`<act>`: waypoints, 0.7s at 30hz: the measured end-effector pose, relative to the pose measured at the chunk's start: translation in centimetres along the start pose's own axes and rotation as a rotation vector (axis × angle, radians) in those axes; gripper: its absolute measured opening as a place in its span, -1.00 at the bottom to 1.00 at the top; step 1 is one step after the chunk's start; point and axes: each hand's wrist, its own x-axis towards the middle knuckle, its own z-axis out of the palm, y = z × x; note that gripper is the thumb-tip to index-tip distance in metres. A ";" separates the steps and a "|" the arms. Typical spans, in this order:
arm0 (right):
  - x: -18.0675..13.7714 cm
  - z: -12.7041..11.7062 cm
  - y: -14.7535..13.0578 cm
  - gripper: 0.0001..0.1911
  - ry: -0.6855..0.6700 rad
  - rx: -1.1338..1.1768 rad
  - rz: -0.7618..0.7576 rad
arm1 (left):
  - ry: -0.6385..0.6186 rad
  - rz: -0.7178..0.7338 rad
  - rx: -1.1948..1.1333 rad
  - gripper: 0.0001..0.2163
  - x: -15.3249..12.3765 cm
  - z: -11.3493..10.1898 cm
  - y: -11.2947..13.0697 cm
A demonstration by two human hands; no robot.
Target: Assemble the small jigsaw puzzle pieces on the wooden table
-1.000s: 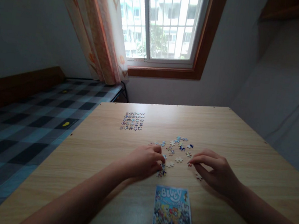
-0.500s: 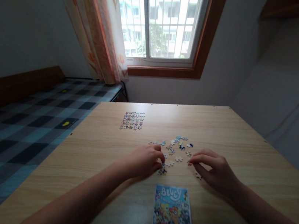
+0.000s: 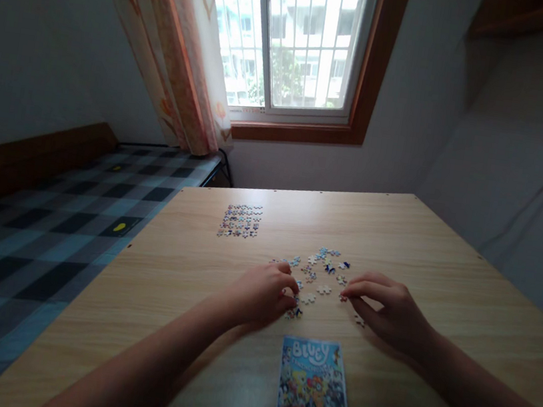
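Loose jigsaw puzzle pieces (image 3: 323, 290) are scattered on the wooden table between my two hands. My left hand (image 3: 263, 293) rests at the left side of them, thumb and forefinger bent together around a puzzle piece (image 3: 298, 285) that is partly hidden by the fingers. Just below its thumb lie a few more pieces (image 3: 294, 313), some overlapping. On the right, my right hand (image 3: 385, 307) pinches a reddish puzzle piece (image 3: 343, 298) at the tabletop with thumb and forefinger. A single piece (image 3: 359, 321) lies beneath that hand, partly in its shadow.
A block of puzzle pieces in neat rows (image 3: 241, 221) lies farther back on the table (image 3: 350, 221). Near my front edge is a picture sheet (image 3: 315, 398) lettered "Bluey". A checked bed (image 3: 70, 229) stands left, a window (image 3: 314, 41) with a curtain (image 3: 172, 48) behind.
The view has shifted very slightly. Both hands and the puzzle pieces stay practically where they were.
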 end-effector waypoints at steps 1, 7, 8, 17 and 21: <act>0.0 0.0 0.0 -0.81 -0.002 -0.001 0.003 | 0.003 -0.002 0.010 -0.84 -0.1 0.0 0.1; 0.0 0.0 0.0 -0.81 -0.014 0.000 0.015 | 0.030 -0.024 0.043 -0.85 0.0 0.2 0.3; 0.0 0.0 0.0 -0.81 -0.014 0.000 0.013 | 0.032 -0.033 0.042 -0.85 0.0 0.3 0.3; 0.2 0.0 -0.2 -0.82 -0.010 -0.010 -0.004 | 0.071 -0.070 -0.097 -0.84 0.1 0.8 -0.2; 0.1 0.0 0.0 -0.82 -0.010 -0.015 0.001 | 0.062 -0.073 -0.185 -0.91 0.1 1.0 -0.6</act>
